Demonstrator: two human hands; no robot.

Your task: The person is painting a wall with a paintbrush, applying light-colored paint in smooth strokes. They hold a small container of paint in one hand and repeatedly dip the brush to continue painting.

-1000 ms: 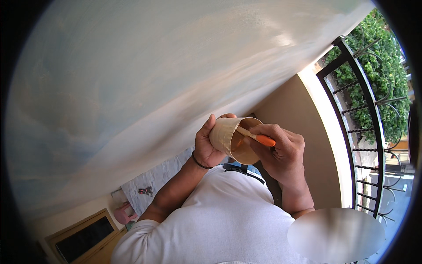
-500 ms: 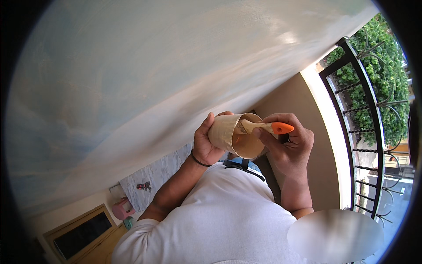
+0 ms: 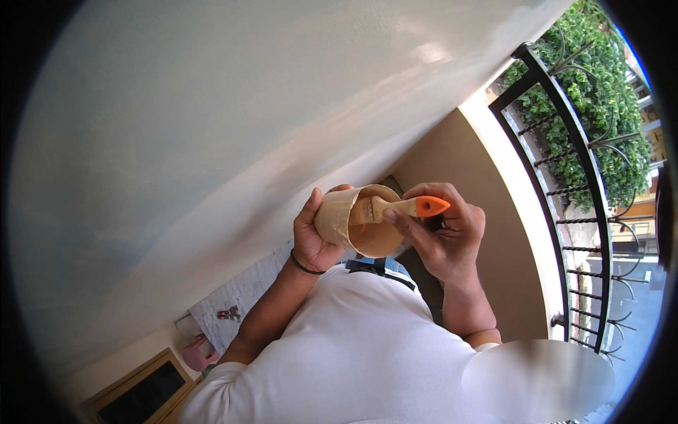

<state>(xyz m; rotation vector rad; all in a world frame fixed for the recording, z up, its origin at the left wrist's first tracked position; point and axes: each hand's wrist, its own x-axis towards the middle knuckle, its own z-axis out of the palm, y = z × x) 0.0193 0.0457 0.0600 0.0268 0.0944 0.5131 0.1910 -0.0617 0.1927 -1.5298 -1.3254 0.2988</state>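
My left hand (image 3: 311,230) is wrapped round a cream paint pot (image 3: 335,218), tilted so that its open mouth faces right. In my right hand (image 3: 452,230) is a paintbrush (image 3: 399,208) with a pale handle and an orange tip. The fingers pinch the handle, and the bristle end lies inside the pot's mouth near its rim. Some tan paint coats the inner wall. How much paint lies at the bottom cannot be made out.
A pale painted wall (image 3: 212,106) slopes across the left and top. To the right are a black metal railing (image 3: 593,177) and a green bush (image 3: 593,92) beyond it. A grey marbled surface (image 3: 233,297) bears a small dark object; a pink item (image 3: 200,352) lies by it.
Both hands, the pot and the brush have shifted slightly left in view, along with the background. The brush head shows more fully inside the pot's mouth.
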